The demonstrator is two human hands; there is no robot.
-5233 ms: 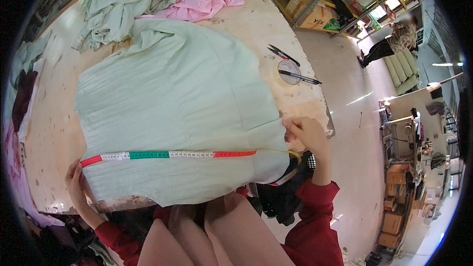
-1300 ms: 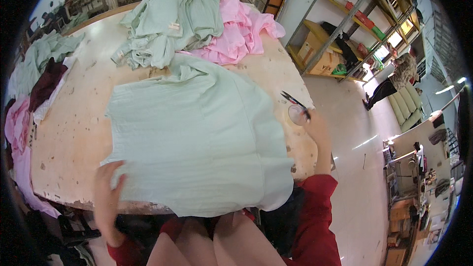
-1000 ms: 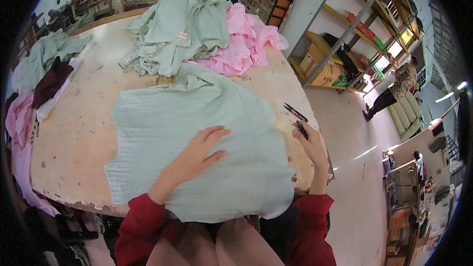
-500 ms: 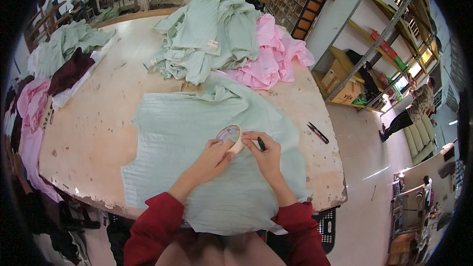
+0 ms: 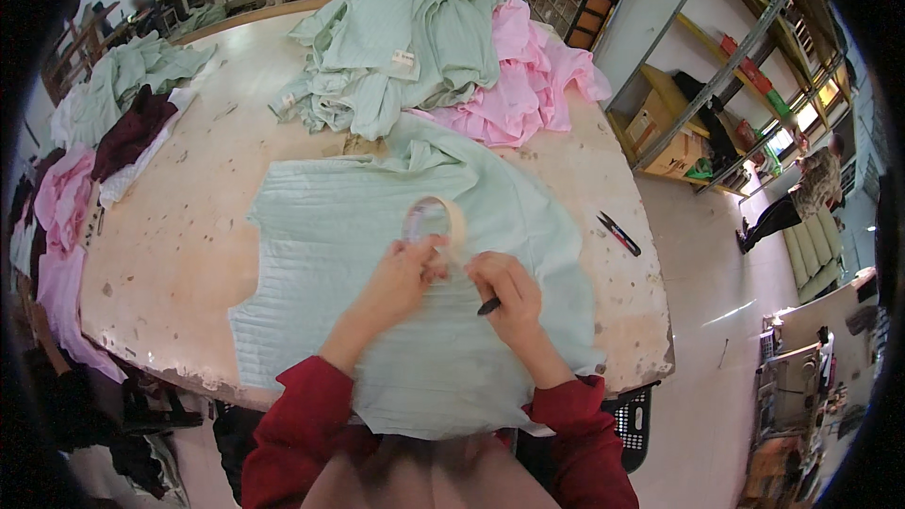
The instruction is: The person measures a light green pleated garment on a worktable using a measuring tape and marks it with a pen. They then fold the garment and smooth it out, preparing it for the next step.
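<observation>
left hand (image 5: 397,280) grips tape (image 5: 456,222) over garment (image 5: 325,226); right hand (image 5: 507,293), gripping pen (image 5: 488,305), perhaps peels tape, though blurred; next needs steady pull

Matt, finely pleated cloth garment (image 5: 320,236) — scuffed, faintly glossy, wood-like tabletop (image 5: 170,254) — dull cardboard box (image 5: 667,143)

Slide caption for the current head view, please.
Left hand holds a tape roll over a pale green garment; right hand grips a black pen-like object; snips lie on the table.
</observation>
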